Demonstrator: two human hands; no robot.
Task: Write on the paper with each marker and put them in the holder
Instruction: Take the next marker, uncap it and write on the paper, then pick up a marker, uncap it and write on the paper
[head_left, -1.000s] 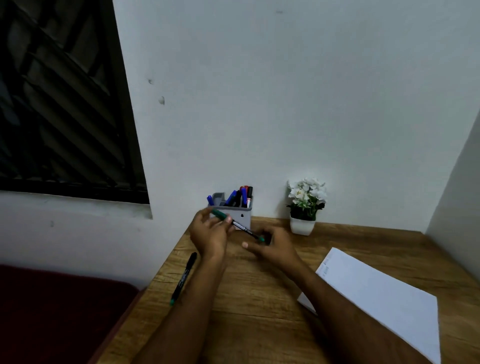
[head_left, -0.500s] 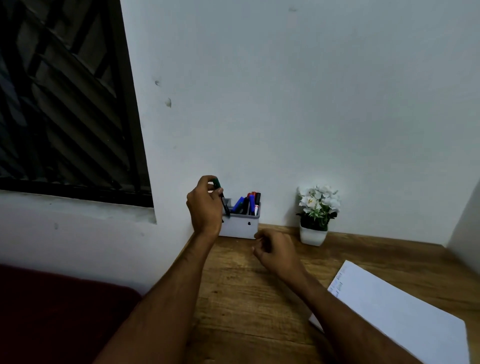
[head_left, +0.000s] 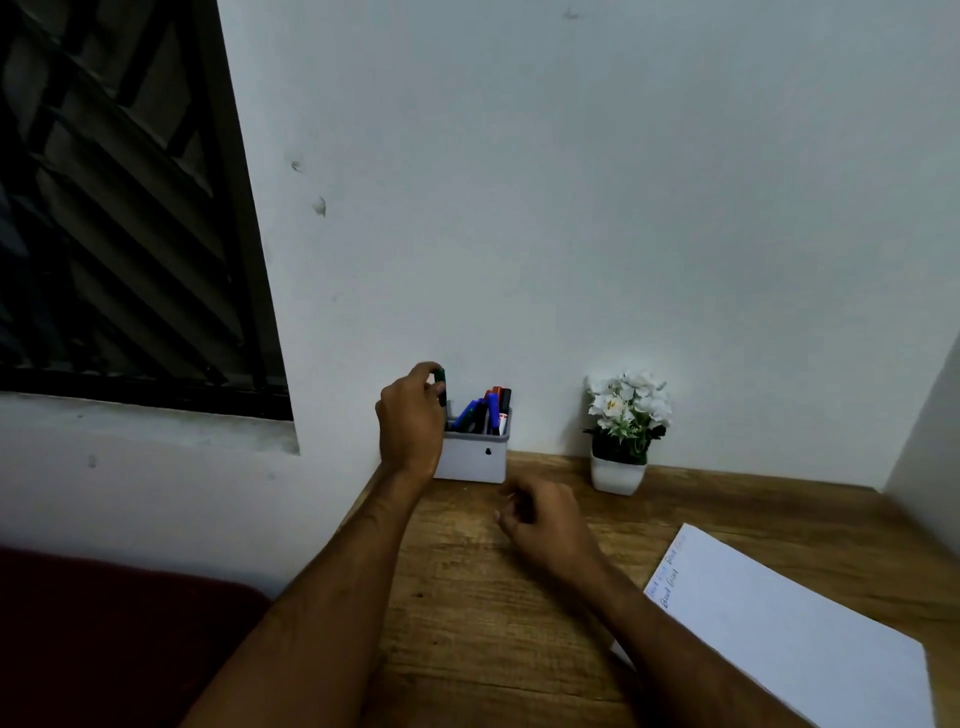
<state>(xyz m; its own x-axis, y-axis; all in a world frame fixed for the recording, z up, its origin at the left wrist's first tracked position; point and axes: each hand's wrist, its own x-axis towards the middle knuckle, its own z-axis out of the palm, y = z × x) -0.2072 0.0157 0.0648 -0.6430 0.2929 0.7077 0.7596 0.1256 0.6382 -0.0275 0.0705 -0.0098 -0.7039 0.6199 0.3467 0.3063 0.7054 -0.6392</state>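
Observation:
My left hand (head_left: 410, 421) holds a green marker (head_left: 441, 385) upright, its lower end dipping into the left side of the grey holder (head_left: 475, 457) against the wall. Several blue, red and black markers (head_left: 488, 410) stand in the holder. My right hand (head_left: 545, 525) hovers over the wooden table in front of the holder, fingers loosely curled, holding nothing. The white paper (head_left: 789, 629) lies at the right, with a few written lines near its top left corner.
A small white pot of white flowers (head_left: 621, 431) stands right of the holder by the wall. The wooden table (head_left: 483, 613) ends at the left near my left forearm. A dark window fills the upper left.
My left hand carried the green marker from above the table up to the holder and turned it upright. My right hand let go of the marker and stayed in front of the holder.

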